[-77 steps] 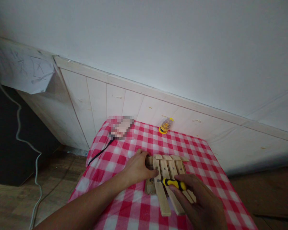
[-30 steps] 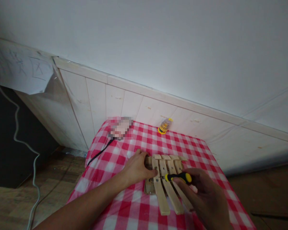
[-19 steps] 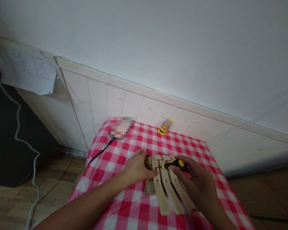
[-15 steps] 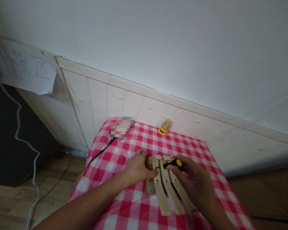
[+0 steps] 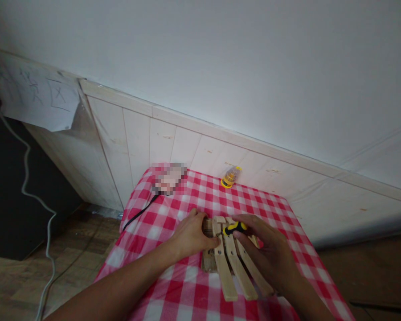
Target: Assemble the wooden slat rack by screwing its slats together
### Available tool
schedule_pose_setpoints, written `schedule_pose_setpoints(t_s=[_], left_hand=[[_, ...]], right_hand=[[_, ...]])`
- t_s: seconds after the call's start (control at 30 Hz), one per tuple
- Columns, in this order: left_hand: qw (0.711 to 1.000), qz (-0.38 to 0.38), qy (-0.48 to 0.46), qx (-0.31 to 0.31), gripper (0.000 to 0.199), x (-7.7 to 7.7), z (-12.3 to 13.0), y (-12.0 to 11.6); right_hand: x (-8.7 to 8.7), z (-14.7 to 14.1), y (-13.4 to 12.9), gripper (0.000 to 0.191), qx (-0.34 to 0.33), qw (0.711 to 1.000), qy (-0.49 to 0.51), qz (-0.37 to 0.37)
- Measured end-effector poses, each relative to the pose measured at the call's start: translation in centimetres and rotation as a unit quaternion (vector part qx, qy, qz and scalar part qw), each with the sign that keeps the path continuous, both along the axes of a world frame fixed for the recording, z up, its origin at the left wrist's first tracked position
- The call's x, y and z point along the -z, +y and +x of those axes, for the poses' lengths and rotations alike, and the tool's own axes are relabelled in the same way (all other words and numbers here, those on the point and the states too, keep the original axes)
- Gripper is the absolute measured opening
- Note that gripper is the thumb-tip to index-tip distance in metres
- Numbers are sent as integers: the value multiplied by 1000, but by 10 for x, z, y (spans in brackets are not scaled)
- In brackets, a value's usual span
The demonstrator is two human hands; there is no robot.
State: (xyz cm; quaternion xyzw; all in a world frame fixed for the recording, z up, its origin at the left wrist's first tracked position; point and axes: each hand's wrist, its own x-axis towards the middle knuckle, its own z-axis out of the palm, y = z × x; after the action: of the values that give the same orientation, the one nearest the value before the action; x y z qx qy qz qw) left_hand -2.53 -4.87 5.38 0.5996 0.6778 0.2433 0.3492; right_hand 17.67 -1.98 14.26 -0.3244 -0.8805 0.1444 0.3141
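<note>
A wooden piece with several slats [image 5: 226, 277] lies on the checked cloth, its slats fanned toward me and fixed with small dark screws. My left hand [image 5: 194, 234] grips its left edge, thumb on top and fingers around the far side. In my right hand [image 5: 267, 249] is a black and yellow screwdriver [image 5: 235, 228], pinched between thumb and fingers. The screwdriver leans over the upper part of the slats, its tip end toward the left slat. I cannot make out the exact point where the tip touches.
A red and white checked cloth [image 5: 167, 285] covers the table. Near the wall stands a yellow, clear-bodied container [image 5: 231, 177]. A blurred-out object [image 5: 170, 179] with a black strap [image 5: 142, 211] lies at the back left. A white cable [image 5: 26, 165] hangs at left.
My right hand and the screwdriver have shifted slightly left, and the handle's angle has turned a little. My left hand and the wooden piece stay in place.
</note>
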Motion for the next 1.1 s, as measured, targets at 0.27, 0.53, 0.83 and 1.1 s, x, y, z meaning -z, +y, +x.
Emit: schedule_pose_setpoints(t_s=[0.27, 0.53, 0.83, 1.1], left_hand=[[1000, -1, -5, -2, 54, 3, -1, 2], [1000, 8, 0, -3, 52, 6, 1, 2], [1000, 0, -10, -6, 53, 1, 1, 0], [1000, -5, -16, 1, 51, 0, -1, 1]], right_hand=[[9, -5, 7, 24, 60, 998, 11, 26], [15, -1, 11, 32, 95, 995, -5, 3], [21, -11, 13, 19, 54, 974, 127, -181], [10, -9, 11, 14, 21, 959, 124, -256]])
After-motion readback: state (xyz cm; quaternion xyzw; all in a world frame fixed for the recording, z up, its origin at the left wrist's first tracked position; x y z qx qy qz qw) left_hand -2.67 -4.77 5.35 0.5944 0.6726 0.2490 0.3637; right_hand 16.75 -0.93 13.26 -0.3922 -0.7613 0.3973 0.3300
